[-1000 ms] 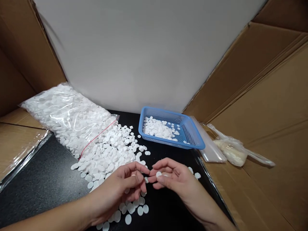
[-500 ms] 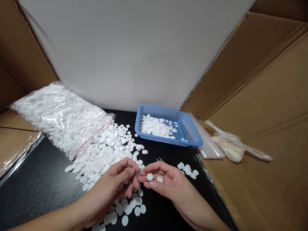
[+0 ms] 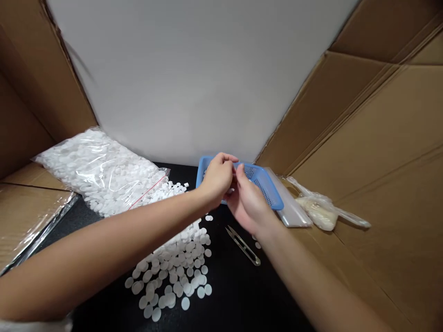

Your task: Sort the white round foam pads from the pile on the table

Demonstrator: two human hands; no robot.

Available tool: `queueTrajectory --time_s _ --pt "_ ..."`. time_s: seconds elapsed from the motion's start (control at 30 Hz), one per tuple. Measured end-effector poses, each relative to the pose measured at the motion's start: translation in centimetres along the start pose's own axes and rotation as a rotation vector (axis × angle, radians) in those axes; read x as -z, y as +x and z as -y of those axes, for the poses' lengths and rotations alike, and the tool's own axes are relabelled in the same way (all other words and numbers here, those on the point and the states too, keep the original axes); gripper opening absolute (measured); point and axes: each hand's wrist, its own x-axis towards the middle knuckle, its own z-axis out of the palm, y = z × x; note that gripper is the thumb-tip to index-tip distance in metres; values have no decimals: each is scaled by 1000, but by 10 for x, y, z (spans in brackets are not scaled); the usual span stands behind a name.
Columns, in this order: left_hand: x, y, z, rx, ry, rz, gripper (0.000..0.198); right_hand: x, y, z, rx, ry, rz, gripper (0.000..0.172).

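Note:
My left hand [image 3: 218,177] and my right hand [image 3: 247,198] meet above the blue mesh basket [image 3: 275,193]. The left fingers are curled in at the right hand's fingers. My right hand is cupped and partly closed, its thumb pointing up. Whatever lies between the fingers is hidden. Most of the basket's inside is covered by my hands. Below my left forearm spreads a pile of small white round discs [image 3: 180,272] on the black tabletop [image 3: 228,295]. A pair of thread snips [image 3: 244,246] lies just below my right hand.
A clear bag full of white discs [image 3: 100,170] lies at the left, its mouth toward the pile. Right of the basket are a clear plastic sleeve [image 3: 294,212] and a knotted bag with something pale yellow [image 3: 318,212]. Cardboard walls [image 3: 374,147] stand at both sides.
Both hands have moved forward from the near side of the pile to above the basket. The snips now show fully. White discs seen earlier in my right hand are hidden now.

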Motion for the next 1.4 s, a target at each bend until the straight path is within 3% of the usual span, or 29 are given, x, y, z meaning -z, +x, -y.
queueTrajectory --time_s 0.1,0.2,0.3,0.4,0.47,0.53,0.67,0.8,0.87,0.97,1.1,1.2,1.4 --pt "2 39 -8 -66 92 16 32 10 42 6 57 -157 -36 65" --pt "27 41 -7 -123 180 87 25 28 45 3 137 -328 -52 46" --pt "66 0 0 -182 235 145 21 40 5 -5 231 -463 -23 25" --pt "102 -60 15 -164 363 166 14 40 -49 -18 248 -567 193 5" --pt "118 -96 28 -83 453 179 14 35 -75 -31 262 -787 424 12" --pt "127 -122 41 -48 484 181 17 31 -88 -44 297 -947 490 15" --pt "131 -141 57 -49 495 154 21 27 -84 -60 394 -1066 498 16" --pt "127 -143 67 -2 253 105 21 19 -83 -53 406 -1081 464 19" --pt "122 -146 74 39 119 127 23 9 -90 -44 327 -968 439 16" --pt "112 -152 85 92 -39 171 32 -11 -101 -34 32 -564 423 14" --pt "106 -154 94 112 -150 82 30 -31 -109 -38 -255 -144 407 32" --pt "107 -151 94 166 -173 49 30 -33 -111 -46 -431 68 389 40" --pt "107 -149 94 190 -207 79 26 -26 -114 -48 -572 294 345 41"
